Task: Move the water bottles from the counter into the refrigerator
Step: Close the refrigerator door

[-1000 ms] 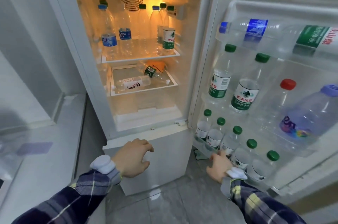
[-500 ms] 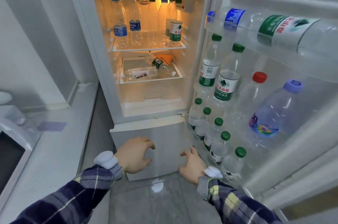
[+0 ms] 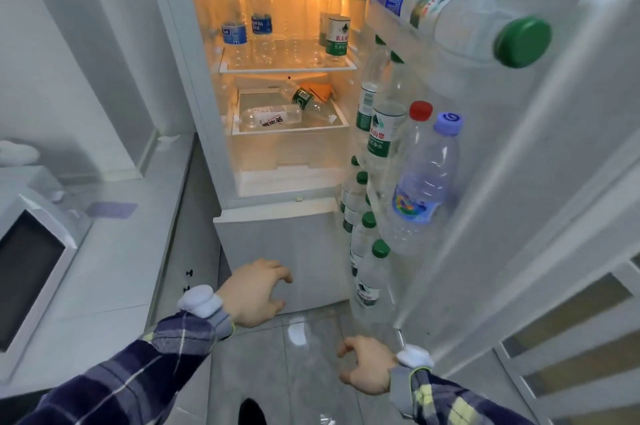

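The refrigerator (image 3: 277, 237) stands open and lit. Several water bottles (image 3: 263, 29) stand on its upper shelf, and two more lie on the tray (image 3: 291, 130) below. The open door (image 3: 540, 182) at right carries several bottles in its racks, among them a bottle with a purple cap (image 3: 424, 178) and a green-capped bottle lying on its side (image 3: 464, 26) in the top rack. My left hand (image 3: 258, 293) hovers in front of the lower freezer door, fingers loosely curled, holding nothing. My right hand (image 3: 367, 369) hangs low over the floor near the door's bottom edge, empty too.
A white counter (image 3: 114, 265) runs along the left, bearing a microwave (image 3: 31, 272) at the near left. Grey floor tiles (image 3: 304, 365) lie between the counter and the fridge. The open door blocks the right side.
My right hand has come away from the bottom door rack and dropped back toward me. The view has shifted left and closer; the microwave has come into sight. My left hand stays by the freezer door.
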Demonstrator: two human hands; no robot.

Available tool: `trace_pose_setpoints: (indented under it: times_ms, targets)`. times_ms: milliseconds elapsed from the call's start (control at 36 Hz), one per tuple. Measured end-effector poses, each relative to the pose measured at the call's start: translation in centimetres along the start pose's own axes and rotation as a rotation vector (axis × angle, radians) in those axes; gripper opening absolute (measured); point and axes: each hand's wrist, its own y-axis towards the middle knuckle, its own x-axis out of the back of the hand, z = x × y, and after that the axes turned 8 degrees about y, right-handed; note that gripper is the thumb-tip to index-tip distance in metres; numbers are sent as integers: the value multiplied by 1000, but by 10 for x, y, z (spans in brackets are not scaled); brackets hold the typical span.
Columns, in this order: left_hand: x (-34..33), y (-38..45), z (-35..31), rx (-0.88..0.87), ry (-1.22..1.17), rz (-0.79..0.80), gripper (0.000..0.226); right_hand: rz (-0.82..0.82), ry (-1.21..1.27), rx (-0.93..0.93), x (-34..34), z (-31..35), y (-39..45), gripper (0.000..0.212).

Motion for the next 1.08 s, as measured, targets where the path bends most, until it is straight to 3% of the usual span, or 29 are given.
trace_pose_setpoints:
  times_ms: [500, 639, 778, 945, 1084]
  targets:
    - [2, -37, 7, 87, -34, -67, 47, 74, -232, 252, -27, 54, -7, 42]
    - [6, -52, 27, 169, -57, -70, 49, 202, -310, 383, -21, 95, 11, 46]
    - [12, -70, 45, 237, -82, -113, 48, 109, -330, 453, -20, 136, 36, 42]
    - [21, -90, 68, 321, -84, -167, 45, 224, -396, 545, -31, 175, 47, 42]
    - [31, -102, 85, 370, -125, -228, 42, 185, -448, 652, -30, 203, 44, 39]
